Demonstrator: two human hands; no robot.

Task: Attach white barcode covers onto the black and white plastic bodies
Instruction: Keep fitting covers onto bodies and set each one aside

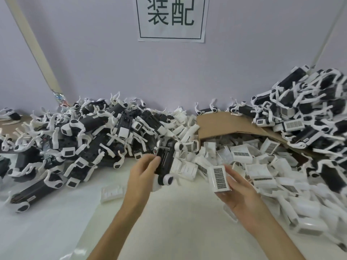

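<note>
Black and white plastic body, held clear of the desk in the left hand. The hand is clasped round the body's left side, thumb lying on its dark upper face. The long axis of the body runs away from the viewer, with a rounded white joint at each end.

White barcode cover, held in the right hand with its printed grid of barcodes facing up. The hand grasps it with the thumb along its right edge and the fingers underneath. The cover lies to the right of the body and a little nearer the viewer. The two parts are apart, not yet joined.

Behind the right hand, a heap of loose covers spills from a tipped cardboard box across the desk. A single cover lies alone to the left of the left forearm.

To the far left, a pile of bodies rests against the wall. At far right, a taller pile of bodies rises; several of these show a barcode face. Above the centre, a paper sign with two large characters is fixed to the wall.
</note>
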